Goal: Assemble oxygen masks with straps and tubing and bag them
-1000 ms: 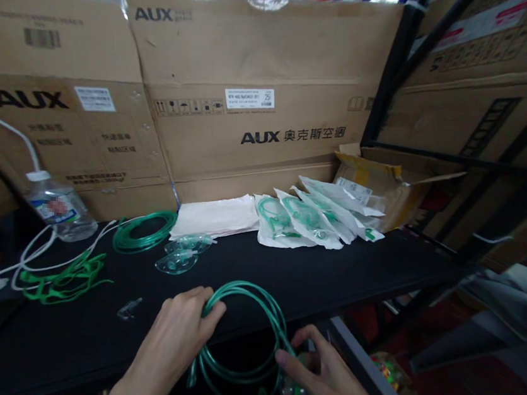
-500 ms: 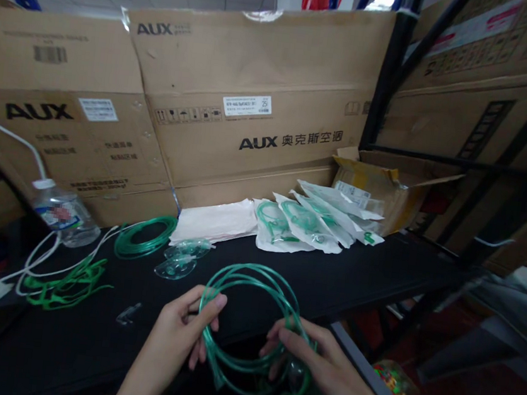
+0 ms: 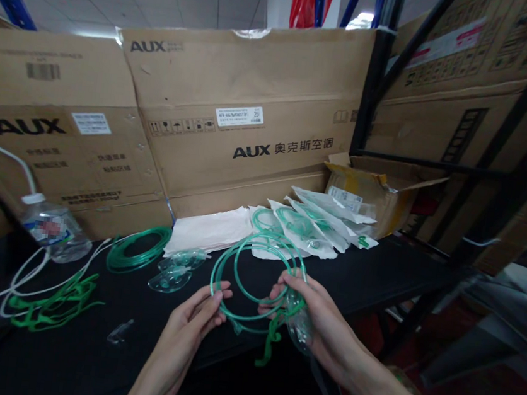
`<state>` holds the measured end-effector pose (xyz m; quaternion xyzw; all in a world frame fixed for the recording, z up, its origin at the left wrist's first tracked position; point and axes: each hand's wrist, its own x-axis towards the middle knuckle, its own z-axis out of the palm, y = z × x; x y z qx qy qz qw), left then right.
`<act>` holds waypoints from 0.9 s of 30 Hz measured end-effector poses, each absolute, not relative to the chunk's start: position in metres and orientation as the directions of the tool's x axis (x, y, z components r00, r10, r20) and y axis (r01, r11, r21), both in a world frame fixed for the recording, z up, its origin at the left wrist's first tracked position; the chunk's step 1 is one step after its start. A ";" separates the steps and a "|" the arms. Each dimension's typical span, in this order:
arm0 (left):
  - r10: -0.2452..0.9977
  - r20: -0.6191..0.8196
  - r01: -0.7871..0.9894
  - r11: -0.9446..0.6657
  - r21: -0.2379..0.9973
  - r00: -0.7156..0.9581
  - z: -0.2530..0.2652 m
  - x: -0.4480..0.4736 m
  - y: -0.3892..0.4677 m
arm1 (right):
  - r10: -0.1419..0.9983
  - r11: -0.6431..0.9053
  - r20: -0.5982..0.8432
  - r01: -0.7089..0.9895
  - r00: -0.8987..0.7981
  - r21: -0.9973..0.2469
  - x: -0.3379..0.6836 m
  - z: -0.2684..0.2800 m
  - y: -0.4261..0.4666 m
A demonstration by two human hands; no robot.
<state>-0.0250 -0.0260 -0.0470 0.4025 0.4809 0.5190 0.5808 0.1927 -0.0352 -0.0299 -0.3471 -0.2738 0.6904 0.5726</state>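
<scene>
Above the black tabletop, a coil of green tubing (image 3: 244, 250) is held up between both hands. My left hand (image 3: 200, 317) pinches the coil's left side between thumb and fingers. On the other side, my right hand (image 3: 318, 305) is closed around the coil's right side together with a clear oxygen mask (image 3: 298, 328). A green elastic strap (image 3: 269, 344) dangles from the mask, below the right fingers. Part of the mask is hidden by that hand.
Sealed pouches (image 3: 305, 227) with masks lie beside a stack of white pouches (image 3: 207, 232). To the left are another tubing coil (image 3: 117, 263), loose masks (image 3: 169, 279), green straps (image 3: 54, 307), clear connectors (image 3: 120, 331) and a plastic bottle (image 3: 69, 251). An opened carton (image 3: 396, 206) stands behind.
Both hands have lifted the coil up and away from me, and it now overlaps the pouches in view. The mask and strap have risen with the right hand and show more clearly.
</scene>
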 end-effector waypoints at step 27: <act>0.929 -0.006 0.232 -0.086 0.969 0.370 -0.037 -0.012 -0.016 | 0.961 -0.213 -0.167 -0.207 -0.219 -0.955 0.171 -0.045 -0.043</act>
